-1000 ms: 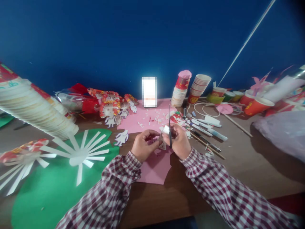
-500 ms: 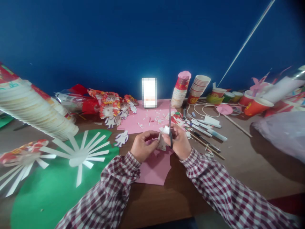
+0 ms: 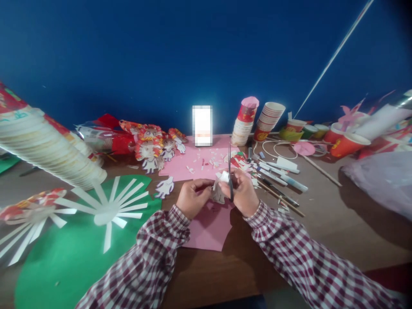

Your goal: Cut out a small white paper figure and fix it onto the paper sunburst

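Note:
My left hand (image 3: 193,198) pinches a small white paper cut-out (image 3: 220,189) in front of me, fingers closed on it. My right hand (image 3: 243,192) grips a pair of dark scissors (image 3: 229,167), whose blades point up and away and meet the paper's edge. Both hands hover just above a pink paper sheet (image 3: 210,229) on the brown table (image 3: 322,214). Checked red-and-white sleeves cover both forearms.
A green paper disc (image 3: 64,253) with a white cup cut into strips (image 3: 106,208) lies at the left, under a long stack of paper cups (image 3: 45,146). Cut-out figures (image 3: 151,148), more cup stacks (image 3: 257,118), pens (image 3: 277,174) and red cups (image 3: 347,143) line the back and right.
Almost nothing has moved. My hands stay together over the pink sheet, and the paper piece has turned slightly between my fingers.

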`<move>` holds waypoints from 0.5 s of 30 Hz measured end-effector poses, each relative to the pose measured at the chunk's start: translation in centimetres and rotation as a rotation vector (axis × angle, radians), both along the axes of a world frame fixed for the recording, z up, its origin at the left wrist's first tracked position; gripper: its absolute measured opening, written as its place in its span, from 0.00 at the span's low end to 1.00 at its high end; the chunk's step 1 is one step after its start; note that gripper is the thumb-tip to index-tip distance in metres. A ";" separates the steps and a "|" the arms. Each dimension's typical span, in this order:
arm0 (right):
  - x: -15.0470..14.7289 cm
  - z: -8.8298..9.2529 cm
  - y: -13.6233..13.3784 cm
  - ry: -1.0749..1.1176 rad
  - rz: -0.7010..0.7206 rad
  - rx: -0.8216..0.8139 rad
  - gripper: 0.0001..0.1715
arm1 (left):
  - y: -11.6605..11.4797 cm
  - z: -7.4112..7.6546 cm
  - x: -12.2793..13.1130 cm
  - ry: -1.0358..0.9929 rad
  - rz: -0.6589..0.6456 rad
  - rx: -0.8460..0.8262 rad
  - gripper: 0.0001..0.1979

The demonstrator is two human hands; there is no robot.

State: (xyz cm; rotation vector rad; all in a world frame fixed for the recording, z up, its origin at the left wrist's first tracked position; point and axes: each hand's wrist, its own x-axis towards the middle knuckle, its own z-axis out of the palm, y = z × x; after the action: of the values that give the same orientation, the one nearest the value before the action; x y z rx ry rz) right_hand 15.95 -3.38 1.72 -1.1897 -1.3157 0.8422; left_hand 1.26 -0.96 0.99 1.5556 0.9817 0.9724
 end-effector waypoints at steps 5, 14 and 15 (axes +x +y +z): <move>0.1 0.0 0.1 0.003 -0.006 -0.007 0.17 | -0.1 0.4 -0.2 -0.055 -0.063 -0.083 0.14; 0.2 -0.2 0.1 0.031 0.017 -0.010 0.17 | -0.1 0.3 0.0 -0.146 -0.113 -0.122 0.16; 0.3 -0.2 0.1 0.042 0.021 -0.017 0.17 | -0.1 0.3 0.0 -0.147 -0.119 -0.119 0.16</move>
State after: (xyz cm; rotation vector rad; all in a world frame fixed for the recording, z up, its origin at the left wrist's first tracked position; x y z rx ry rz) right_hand 16.20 -3.25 1.57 -1.1675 -1.2914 0.8908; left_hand 1.23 -1.04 1.29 1.4065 0.8206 0.9142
